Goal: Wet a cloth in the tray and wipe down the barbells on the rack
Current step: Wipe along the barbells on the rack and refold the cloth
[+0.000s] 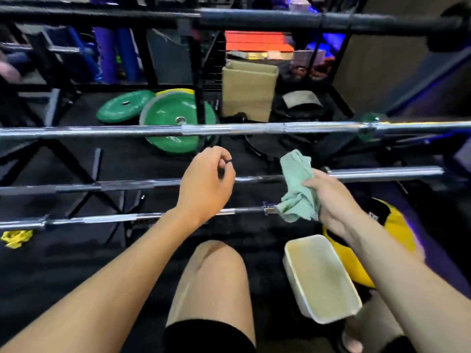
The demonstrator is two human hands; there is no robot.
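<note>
1. The tray [321, 277] sits just nearer you than the lowest barbell [122, 218]; your knee could tip it.
2. Your right hand [331, 200] clutches the cloth [297, 189] above that barbell, where it may drip.
3. Your left hand [206, 179], loosely curled and holding nothing, steadies nothing, so the bar beyond [229, 129] may roll.

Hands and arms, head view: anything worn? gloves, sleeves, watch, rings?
Both forearms are bare to the frame edge: no sleeves, gloves, watch or bands in view. The left hand shows a small dark ring-like mark at a fingertip; too small to tell what. The right hand shows nothing worn.
</note>
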